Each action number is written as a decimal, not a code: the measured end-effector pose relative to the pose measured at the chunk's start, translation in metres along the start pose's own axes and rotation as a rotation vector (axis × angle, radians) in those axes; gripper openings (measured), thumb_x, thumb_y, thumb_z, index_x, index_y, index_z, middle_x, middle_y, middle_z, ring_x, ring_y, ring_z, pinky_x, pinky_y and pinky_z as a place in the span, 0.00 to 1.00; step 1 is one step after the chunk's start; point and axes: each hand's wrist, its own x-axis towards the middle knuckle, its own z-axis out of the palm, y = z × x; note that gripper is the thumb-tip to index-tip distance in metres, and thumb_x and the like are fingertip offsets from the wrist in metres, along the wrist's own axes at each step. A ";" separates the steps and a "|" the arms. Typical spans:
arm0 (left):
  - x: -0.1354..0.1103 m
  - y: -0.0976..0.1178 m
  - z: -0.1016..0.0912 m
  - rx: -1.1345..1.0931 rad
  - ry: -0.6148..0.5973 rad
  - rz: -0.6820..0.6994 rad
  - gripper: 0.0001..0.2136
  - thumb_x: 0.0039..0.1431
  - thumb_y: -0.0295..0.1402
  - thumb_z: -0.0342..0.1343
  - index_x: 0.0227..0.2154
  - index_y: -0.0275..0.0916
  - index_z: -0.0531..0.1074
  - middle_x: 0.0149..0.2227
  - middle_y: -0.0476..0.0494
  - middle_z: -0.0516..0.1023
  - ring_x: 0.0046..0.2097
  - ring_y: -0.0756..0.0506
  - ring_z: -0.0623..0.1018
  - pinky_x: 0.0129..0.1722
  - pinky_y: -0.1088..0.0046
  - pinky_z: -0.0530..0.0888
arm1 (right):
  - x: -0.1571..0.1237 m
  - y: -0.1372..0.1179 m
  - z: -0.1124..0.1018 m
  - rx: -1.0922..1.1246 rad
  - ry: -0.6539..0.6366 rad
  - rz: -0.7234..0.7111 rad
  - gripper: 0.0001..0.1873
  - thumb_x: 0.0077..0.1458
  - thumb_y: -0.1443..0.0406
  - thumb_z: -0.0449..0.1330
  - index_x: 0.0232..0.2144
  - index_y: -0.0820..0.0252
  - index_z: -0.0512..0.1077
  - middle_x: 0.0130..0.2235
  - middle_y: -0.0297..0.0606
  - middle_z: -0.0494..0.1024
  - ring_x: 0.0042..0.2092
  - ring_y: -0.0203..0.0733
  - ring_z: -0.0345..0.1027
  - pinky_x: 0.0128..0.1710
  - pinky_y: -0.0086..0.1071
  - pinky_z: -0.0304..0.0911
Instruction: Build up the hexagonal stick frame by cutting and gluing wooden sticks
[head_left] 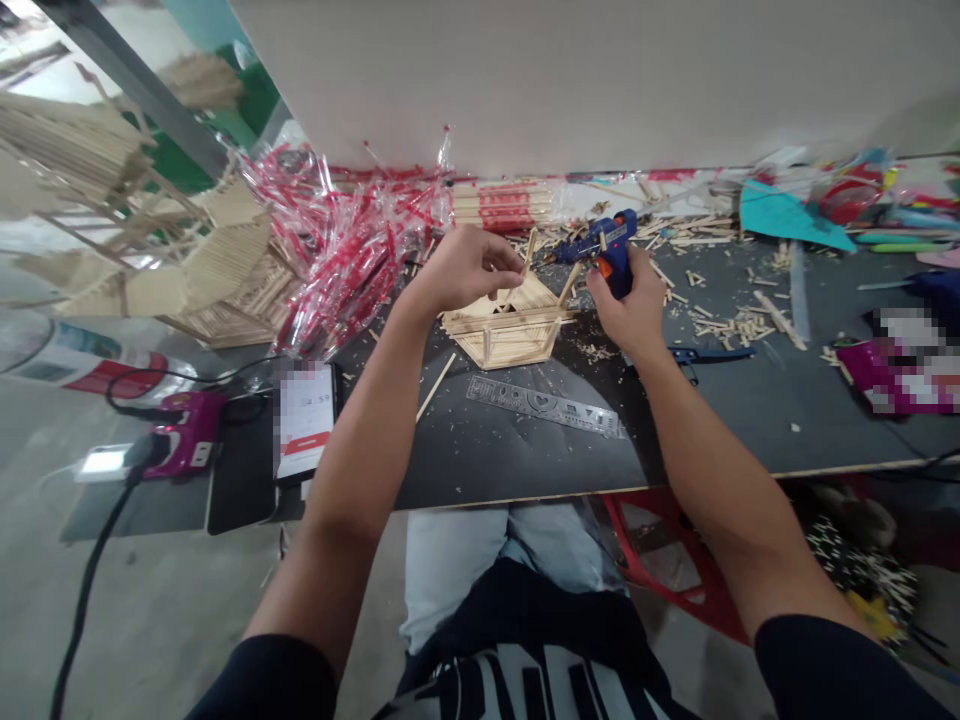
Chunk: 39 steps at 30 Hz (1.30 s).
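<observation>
My left hand [476, 270] is closed, its thumb and fingers pinching a short wooden stick [531, 246] that stands nearly upright. Below it, on the dark tabletop, sits a small many-sided frame [517, 338] built of stacked wooden sticks. Another stick [570, 284] leans up from the frame's right side. My right hand [636, 305] is wrapped around the handle of a blue hot glue gun [616, 240], whose nozzle points left, just behind the frame. A clear plastic ruler [544, 402] with cut-out shapes lies in front of the frame.
Red-and-clear plastic wrappers [337, 250] are heaped at the back left, beside larger stick-built pieces [240, 260]. Stick offcuts [739, 325] and dark-handled pliers [712, 355] lie to the right. A phone [306, 420] and a purple power strip [184, 432] with cables occupy the left edge.
</observation>
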 end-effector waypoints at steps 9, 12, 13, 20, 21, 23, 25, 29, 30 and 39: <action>0.001 0.006 -0.003 0.075 -0.083 -0.006 0.06 0.54 0.30 0.63 0.33 0.33 0.82 0.27 0.43 0.82 0.28 0.48 0.79 0.33 0.72 0.77 | 0.001 0.001 0.001 0.025 -0.047 0.042 0.21 0.58 0.46 0.61 0.45 0.54 0.74 0.33 0.40 0.76 0.38 0.51 0.71 0.45 0.49 0.70; 0.001 0.005 -0.002 0.061 -0.086 -0.024 0.07 0.54 0.31 0.63 0.34 0.33 0.82 0.29 0.42 0.83 0.27 0.48 0.79 0.33 0.71 0.77 | 0.001 0.001 0.000 0.032 -0.045 0.041 0.21 0.58 0.46 0.61 0.45 0.53 0.74 0.33 0.40 0.76 0.37 0.50 0.71 0.45 0.48 0.70; 0.001 0.005 -0.002 0.057 -0.087 -0.028 0.07 0.55 0.31 0.63 0.34 0.33 0.82 0.29 0.42 0.83 0.27 0.48 0.79 0.33 0.71 0.77 | 0.001 0.002 0.000 0.037 -0.048 0.038 0.21 0.59 0.46 0.60 0.44 0.52 0.74 0.33 0.40 0.76 0.38 0.50 0.71 0.45 0.48 0.70; 0.001 0.004 -0.001 0.055 -0.087 -0.039 0.05 0.55 0.31 0.64 0.32 0.35 0.81 0.28 0.45 0.82 0.26 0.50 0.78 0.33 0.70 0.77 | 0.002 0.006 -0.001 0.018 -0.081 0.032 0.22 0.60 0.46 0.60 0.46 0.54 0.74 0.35 0.41 0.77 0.40 0.51 0.71 0.47 0.48 0.69; 0.001 0.004 0.000 0.050 -0.087 -0.039 0.05 0.55 0.31 0.64 0.32 0.35 0.81 0.28 0.45 0.82 0.26 0.50 0.78 0.33 0.70 0.77 | 0.002 0.006 -0.001 0.007 -0.083 0.031 0.23 0.60 0.46 0.60 0.47 0.55 0.74 0.35 0.41 0.77 0.39 0.51 0.71 0.47 0.48 0.69; 0.001 0.003 0.000 0.041 -0.087 -0.033 0.06 0.54 0.31 0.65 0.33 0.34 0.82 0.27 0.45 0.82 0.26 0.50 0.78 0.34 0.71 0.77 | 0.002 0.008 0.001 -0.018 -0.081 0.023 0.25 0.60 0.44 0.58 0.47 0.56 0.74 0.35 0.41 0.76 0.38 0.50 0.70 0.46 0.48 0.69; 0.001 0.002 -0.001 0.038 -0.087 -0.025 0.07 0.54 0.32 0.65 0.33 0.34 0.82 0.27 0.44 0.82 0.26 0.50 0.78 0.34 0.72 0.76 | 0.002 0.009 0.002 -0.037 -0.076 0.011 0.27 0.61 0.43 0.56 0.47 0.57 0.73 0.34 0.41 0.76 0.36 0.49 0.69 0.45 0.49 0.68; 0.001 0.003 -0.001 0.035 -0.077 -0.027 0.06 0.54 0.31 0.65 0.31 0.33 0.81 0.27 0.43 0.82 0.26 0.51 0.77 0.32 0.74 0.74 | 0.002 0.011 0.004 -0.045 -0.069 -0.007 0.30 0.60 0.40 0.54 0.47 0.58 0.73 0.34 0.41 0.76 0.35 0.49 0.69 0.43 0.49 0.69; 0.001 0.003 -0.001 0.029 -0.074 -0.030 0.06 0.54 0.31 0.65 0.31 0.33 0.81 0.27 0.43 0.82 0.26 0.51 0.77 0.32 0.74 0.74 | 0.002 0.012 0.004 -0.046 -0.067 -0.010 0.31 0.61 0.39 0.54 0.48 0.58 0.73 0.34 0.41 0.76 0.36 0.49 0.69 0.43 0.49 0.69; 0.001 0.000 0.002 -0.083 -0.029 -0.068 0.03 0.50 0.27 0.67 0.29 0.35 0.80 0.25 0.47 0.79 0.23 0.52 0.75 0.28 0.74 0.72 | 0.004 0.013 0.002 -0.091 -0.009 0.001 0.32 0.58 0.36 0.55 0.44 0.56 0.72 0.33 0.40 0.76 0.36 0.48 0.70 0.43 0.49 0.69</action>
